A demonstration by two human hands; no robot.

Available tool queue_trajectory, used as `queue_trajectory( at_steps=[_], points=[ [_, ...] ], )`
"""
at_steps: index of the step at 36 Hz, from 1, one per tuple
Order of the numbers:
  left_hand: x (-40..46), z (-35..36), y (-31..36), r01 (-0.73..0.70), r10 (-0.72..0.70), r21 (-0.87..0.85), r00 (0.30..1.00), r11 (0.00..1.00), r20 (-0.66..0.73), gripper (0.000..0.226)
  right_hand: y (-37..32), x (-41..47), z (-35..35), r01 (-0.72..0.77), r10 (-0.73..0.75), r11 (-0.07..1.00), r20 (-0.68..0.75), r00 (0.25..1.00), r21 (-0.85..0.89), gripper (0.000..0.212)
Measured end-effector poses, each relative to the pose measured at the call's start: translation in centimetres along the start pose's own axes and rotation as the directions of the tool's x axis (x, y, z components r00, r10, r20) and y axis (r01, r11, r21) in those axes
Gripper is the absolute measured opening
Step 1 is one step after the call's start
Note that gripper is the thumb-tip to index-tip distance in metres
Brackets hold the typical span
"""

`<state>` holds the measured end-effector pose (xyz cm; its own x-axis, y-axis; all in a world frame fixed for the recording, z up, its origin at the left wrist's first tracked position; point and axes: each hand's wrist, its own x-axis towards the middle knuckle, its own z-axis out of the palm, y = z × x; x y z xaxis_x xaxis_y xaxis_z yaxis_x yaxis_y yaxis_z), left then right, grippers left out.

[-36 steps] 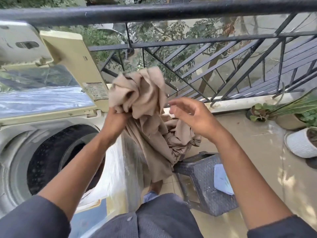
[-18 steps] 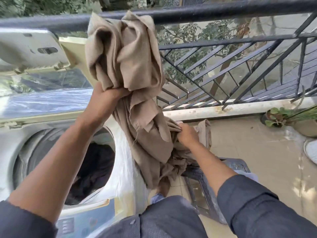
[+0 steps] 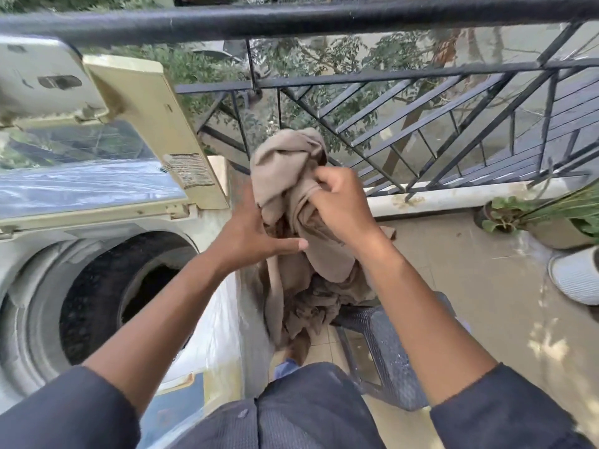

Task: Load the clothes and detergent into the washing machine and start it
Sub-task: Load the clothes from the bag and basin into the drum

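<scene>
The right hand (image 3: 340, 209) grips the tan cloth (image 3: 291, 176) in curled fingers, holding it bunched up just right of the washer (image 3: 97, 286), above a dark stool (image 3: 389, 345). The left hand (image 3: 249, 234) touches the cloth with thumb straight (its other fingers are hidden behind the fabric, so I cannot tell their grip). The washer's lid (image 3: 97, 176) stands raised, its drum (image 3: 129, 293) open.

Single head-worn wide-angle view, aimed forward and down; hands seen close at frame centre, washing machine (image 3: 97, 280) at left, railing (image 3: 291, 19) along top.
</scene>
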<state>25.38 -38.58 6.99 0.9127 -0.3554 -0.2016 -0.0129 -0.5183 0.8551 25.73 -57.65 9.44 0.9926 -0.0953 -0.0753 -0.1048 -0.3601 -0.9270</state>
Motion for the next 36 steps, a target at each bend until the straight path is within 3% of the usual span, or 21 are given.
queue_trajectory(
  at_steps=[2, 5, 9, 12, 16, 20, 23, 26, 31, 36],
  points=[
    [0.1, 0.7, 0.2, 0.028, -0.027, 0.040, 0.999, 0.999, -0.037, 0.104, -1.0, -0.3, 0.6, 0.039, -0.042, 0.998, 0.068, 0.997, 0.039, 0.045],
    [0.0, 1.0, 0.2, 0.137, -0.111, 0.107, 0.969, 0.985, -0.218, 0.059, -1.5, -0.8, 0.8, 0.085, -0.093, 0.995, 0.160, 0.983, 0.056, 0.042],
    [0.3, 0.5, -0.3, 0.171, -0.130, 0.121, 0.948, 0.978, -0.291, 0.026, -1.0, -1.3, -0.2, 0.087, -0.134, 0.980, 0.275, 0.952, 0.176, 0.015],
    [0.4, -0.3, -0.7, 0.203, -0.157, 0.134, 0.943, 0.970, -0.293, 0.024, 0.6, -1.7, -1.2, 0.052, -0.087, 0.988, 0.251, 0.964, 0.143, 0.026],
    [-0.1, -1.5, -0.3, 0.169, -0.159, 0.008, 0.946, 0.986, -0.282, 0.044, 4.7, -2.3, -1.8, -0.110, 0.127, 0.986, 0.134, 0.983, -0.121, 0.048],
    [-0.6, -2.6, 0.6, 0.073, -0.096, -0.106, 0.967, 0.992, -0.235, 0.033, 9.2, -2.3, -1.5, -0.202, 0.408, 0.817, 0.293, 0.865, -0.539, 0.100],
    [-1.0, -3.5, 1.6, -0.013, -0.043, -0.239, 0.974, 0.971, -0.224, 0.041, 11.4, -2.4, -0.2, -0.254, 0.525, 0.747, 0.309, 0.793, -0.615, 0.122],
    [-1.1, -4.6, 2.2, -0.063, -0.007, -0.264, 0.967, 0.962, -0.256, 0.045, 13.0, -2.5, 1.0, -0.290, 0.570, 0.686, 0.245, 0.784, -0.667, 0.111],
    [-1.5, -5.9, 2.3, -0.062, 0.017, -0.176, 0.968, 0.982, -0.249, 0.061, 14.2, -2.0, 0.9, -0.246, 0.490, 0.668, 0.167, 0.856, -0.702, 0.041],
    [-1.7, -6.0, 1.7, 0.022, -0.039, -0.062, 0.955, 0.998, -0.293, 0.036, 13.4, -0.8, -1.0, -0.346, 0.453, 0.662, -0.013, 0.892, -0.665, 0.029]
  ],
)
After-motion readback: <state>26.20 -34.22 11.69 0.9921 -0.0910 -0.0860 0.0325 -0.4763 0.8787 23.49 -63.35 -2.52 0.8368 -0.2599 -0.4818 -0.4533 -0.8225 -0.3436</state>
